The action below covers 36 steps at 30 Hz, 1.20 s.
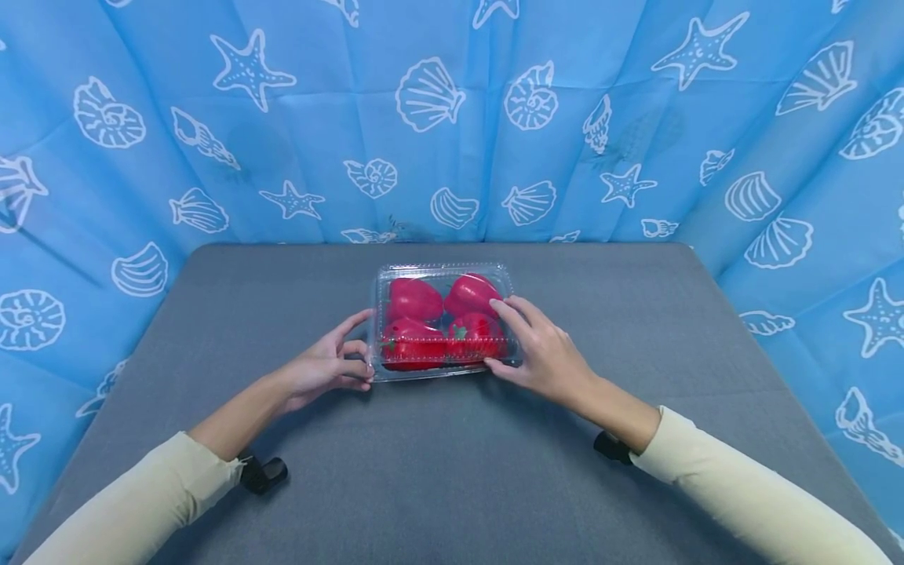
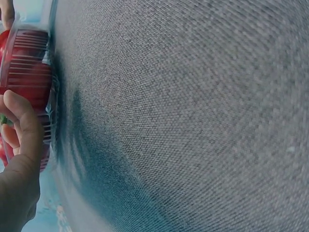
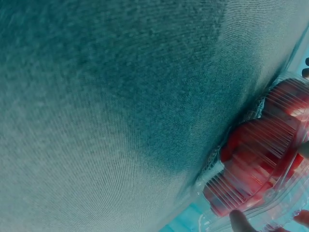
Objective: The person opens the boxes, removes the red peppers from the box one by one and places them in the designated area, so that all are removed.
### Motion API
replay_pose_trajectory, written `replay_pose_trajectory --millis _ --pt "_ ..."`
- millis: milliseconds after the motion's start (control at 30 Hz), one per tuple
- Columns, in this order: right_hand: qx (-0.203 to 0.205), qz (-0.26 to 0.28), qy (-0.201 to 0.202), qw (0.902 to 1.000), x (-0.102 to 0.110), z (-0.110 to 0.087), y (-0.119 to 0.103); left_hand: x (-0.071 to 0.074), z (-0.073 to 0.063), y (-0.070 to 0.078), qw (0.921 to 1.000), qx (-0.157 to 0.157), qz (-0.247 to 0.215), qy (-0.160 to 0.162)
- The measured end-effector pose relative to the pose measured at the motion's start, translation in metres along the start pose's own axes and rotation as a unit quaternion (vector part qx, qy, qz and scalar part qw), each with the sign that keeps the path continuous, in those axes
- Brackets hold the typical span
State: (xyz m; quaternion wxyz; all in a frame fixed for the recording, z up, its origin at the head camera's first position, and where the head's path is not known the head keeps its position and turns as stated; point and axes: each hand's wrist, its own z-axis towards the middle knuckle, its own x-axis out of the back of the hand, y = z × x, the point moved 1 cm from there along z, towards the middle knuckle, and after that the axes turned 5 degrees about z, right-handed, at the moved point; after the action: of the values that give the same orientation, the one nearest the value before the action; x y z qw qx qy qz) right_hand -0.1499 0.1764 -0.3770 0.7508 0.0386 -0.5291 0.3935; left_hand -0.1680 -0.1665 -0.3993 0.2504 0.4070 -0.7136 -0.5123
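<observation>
Head view, clear plastic box, four glossy red fruits

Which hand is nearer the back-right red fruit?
Right. The right hand is at the right side of the box, beside that fruit; the left hand is at the left edge, farther off.

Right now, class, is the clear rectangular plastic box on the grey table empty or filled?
Filled: the head view shows four rounded red fruits inside the clear plastic box, in two rows of two.
</observation>
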Motion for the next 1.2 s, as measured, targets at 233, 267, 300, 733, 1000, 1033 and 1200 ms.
replay_pose_trajectory --millis 233,267,300,733,1000,1033,1200 --pt "0.026 -0.009 -0.006 0.9996 0.0002 -0.0014 0.0028 -0.0003 -0.0008 0.0001 1.0000 -0.003 0.000 0.000" --pt "0.028 -0.010 -0.008 0.9995 0.0003 -0.0015 0.0028 -0.0003 -0.0009 0.0003 1.0000 -0.002 0.000 0.001" --pt "0.031 -0.015 -0.010 0.9994 0.0005 -0.0017 0.0025 -0.0004 -0.0007 0.0005 1.0000 -0.002 0.000 0.002" --pt "0.027 -0.023 -0.044 0.9984 0.0031 -0.0051 -0.0051 -0.0018 0.0009 0.0019 0.9999 0.003 0.002 0.011" --pt "0.023 -0.018 -0.067 0.9973 0.0025 -0.0031 -0.0062 0.0004 0.0024 0.0010 0.9999 0.004 0.002 0.012" --pt "0.023 -0.019 -0.068 0.9973 0.0023 -0.0030 -0.0061 0.0003 0.0024 0.0012 0.9999 0.003 0.003 0.011" --pt "0.023 -0.021 -0.068 0.9972 0.0018 -0.0027 -0.0055 -0.0004 0.0016 0.0023 1.0000 0.002 0.004 0.009"
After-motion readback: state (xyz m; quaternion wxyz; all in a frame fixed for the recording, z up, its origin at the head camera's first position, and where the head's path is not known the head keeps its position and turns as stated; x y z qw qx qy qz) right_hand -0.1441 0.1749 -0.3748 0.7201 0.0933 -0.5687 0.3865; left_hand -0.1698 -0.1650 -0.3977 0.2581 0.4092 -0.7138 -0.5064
